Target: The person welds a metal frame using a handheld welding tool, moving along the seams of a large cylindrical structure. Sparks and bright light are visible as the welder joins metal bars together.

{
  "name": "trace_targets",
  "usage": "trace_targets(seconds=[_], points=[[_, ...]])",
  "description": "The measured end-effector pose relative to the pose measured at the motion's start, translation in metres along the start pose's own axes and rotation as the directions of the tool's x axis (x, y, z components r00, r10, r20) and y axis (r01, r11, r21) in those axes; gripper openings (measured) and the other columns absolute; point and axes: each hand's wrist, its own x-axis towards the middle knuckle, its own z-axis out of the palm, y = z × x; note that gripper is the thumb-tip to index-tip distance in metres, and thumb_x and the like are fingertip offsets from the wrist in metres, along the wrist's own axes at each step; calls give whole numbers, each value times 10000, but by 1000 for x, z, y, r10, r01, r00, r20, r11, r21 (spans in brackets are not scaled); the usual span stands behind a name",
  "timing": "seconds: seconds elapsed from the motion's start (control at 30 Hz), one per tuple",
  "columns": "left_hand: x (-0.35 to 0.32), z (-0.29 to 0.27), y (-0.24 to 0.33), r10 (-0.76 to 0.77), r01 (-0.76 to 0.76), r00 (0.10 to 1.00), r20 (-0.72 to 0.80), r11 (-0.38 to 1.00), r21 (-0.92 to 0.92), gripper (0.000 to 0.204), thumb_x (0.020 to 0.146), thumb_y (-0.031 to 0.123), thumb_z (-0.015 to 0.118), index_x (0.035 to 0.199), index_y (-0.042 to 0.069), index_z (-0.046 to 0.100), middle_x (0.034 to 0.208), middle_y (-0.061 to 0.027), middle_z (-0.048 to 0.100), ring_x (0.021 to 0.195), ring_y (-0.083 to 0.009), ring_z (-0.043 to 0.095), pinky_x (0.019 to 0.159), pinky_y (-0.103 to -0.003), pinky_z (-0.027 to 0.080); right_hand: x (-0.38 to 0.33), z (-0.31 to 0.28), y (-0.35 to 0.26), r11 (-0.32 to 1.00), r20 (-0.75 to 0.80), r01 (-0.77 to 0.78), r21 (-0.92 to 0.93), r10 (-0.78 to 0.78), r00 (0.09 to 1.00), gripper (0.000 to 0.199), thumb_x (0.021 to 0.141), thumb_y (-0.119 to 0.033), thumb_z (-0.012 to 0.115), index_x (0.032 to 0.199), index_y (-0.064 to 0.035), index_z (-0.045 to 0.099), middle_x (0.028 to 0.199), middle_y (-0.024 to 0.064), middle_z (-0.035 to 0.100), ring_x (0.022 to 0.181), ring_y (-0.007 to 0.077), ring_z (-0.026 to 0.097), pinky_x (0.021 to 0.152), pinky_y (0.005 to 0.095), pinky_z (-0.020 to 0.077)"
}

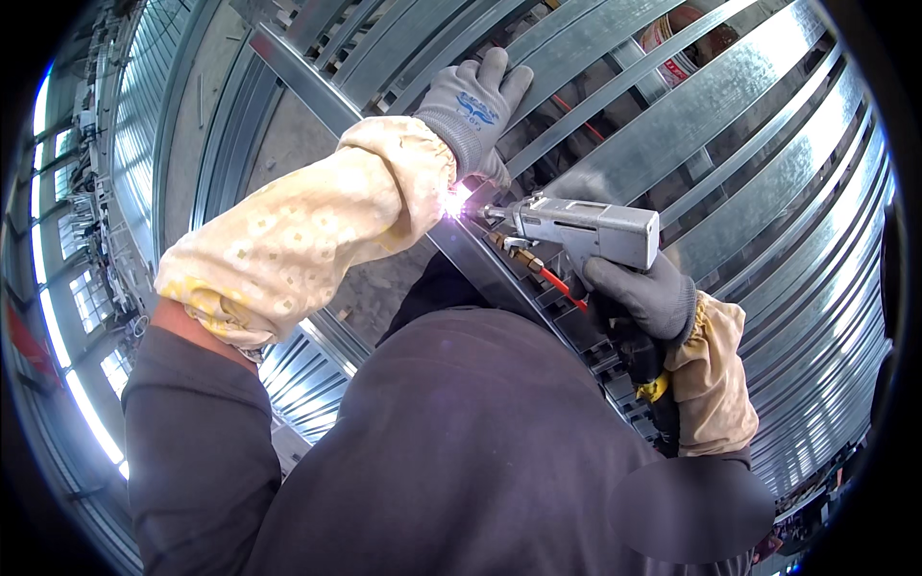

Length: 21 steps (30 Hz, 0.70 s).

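1. Head view: a pistol-shaped tool [591, 228] of silvery metal sits just right of the middle, its narrow nozzle pointing left, toward a bright white-violet glow [455, 201] at a metal rail [485, 264]; the glare hides the exact contact.
2. The right hand [642, 296], in a grey glove, is clamped around the tool's grip, below its boxy body.
3. The left hand [471, 113], also gloved, lies over the metal slats [648, 144] just above the glow, fingertips slightly apart and thumb side nearest the light; whether it grips a slat I cannot tell.
4. Just below the nozzle are a brass-coloured fitting [523, 257] and a short red hose [563, 285], slanting down to the right.
5. Beneath the right hand hangs a thick black cable [665, 422] with a yellow band [653, 388].
6. Pale tan sleeve covers [298, 226] wrap both forearms, and a dark garment [451, 442] fills the lower middle.
7. Farther out, slats run in rows across the right side; a white-and-red bucket [672, 60] shows between them near the top, and bare floor [379, 298] appears left of the rail.
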Motion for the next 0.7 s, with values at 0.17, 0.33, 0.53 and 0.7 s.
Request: trace_targets(seconds=[0.17, 0.33, 0.53, 0.7], points=[[-2, -3, -1, 6, -6, 1000, 9, 1000, -25, 1277, 491, 599, 927, 1500, 108, 319, 1403, -159, 411, 1212, -315, 564, 1037, -373, 486, -1, 0, -3, 999, 1, -42, -34, 42, 999, 563, 937, -206, 683, 1418, 21, 499, 1050, 65, 666, 860, 118, 609, 743, 270, 511], [-2, -8, -1, 6, -4, 999, 40, 999, -50, 1282, 498, 588, 931, 1509, 106, 307, 1417, -165, 396, 1225, -324, 553, 1048, -377, 475, -2, 1, -1, 999, -2, -20, -33, 20, 1000, 547, 942, -205, 676, 1417, 7, 506, 1051, 60, 665, 869, 117, 614, 744, 270, 511], [-1, -5, -2, 2, 0, 999, 42, 999, -49, 1288, 513, 585, 928, 1520, 102, 285, 1437, -173, 375, 1245, -342, 538, 1067, -383, 462, -5, 2, -3, 997, 1, -21, -69, 21, 1000, 537, 949, -225, 670, 1411, 3, 516, 1038, 58, 671, 858, 117, 624, 728, 268, 514], [0, -6, -3, 8, -6, 998, 65, 999, -32, 1300, 525, 612, 918, 1530, 103, 269, 1447, -184, 361, 1271, -352, 525, 1077, -384, 458, -6, 4, -2, 997, -8, -42, -71, 42, 999, 522, 951, -235, 661, 1395, 5, 528, 1008, 58, 673, 826, 113, 628, 699, 264, 515]])
